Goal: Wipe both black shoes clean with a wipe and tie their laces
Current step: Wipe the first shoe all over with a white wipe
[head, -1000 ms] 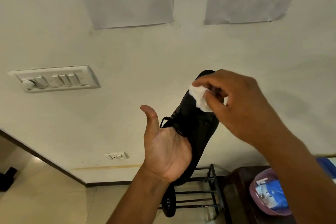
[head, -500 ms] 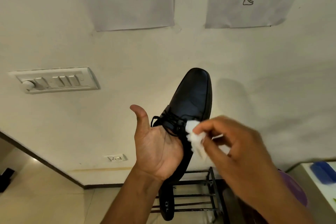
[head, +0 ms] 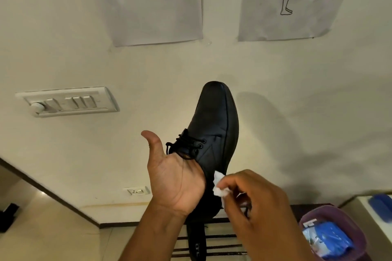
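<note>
Mid-wipe on the first shoe. Black lace-up shoe (head: 214,131) held up at frame centre, toe toward 12 o'clock. Left hand (head: 176,178) is inside the shoe's opening, palm and straight thumb showing; fingers hidden, so its grip cannot be told. Right hand (head: 256,199), at 5 o'clock, pinches a crumpled white wipe (head: 219,186) against the shoe's right flank near the heel. Laces (head: 186,146) threaded; no finished bow visible. Second shoe (head: 197,243) lies sole-up on the dark rack (head: 224,246) at 6 o'clock. Judged: second shoe's wiping and both laces remain.
</note>
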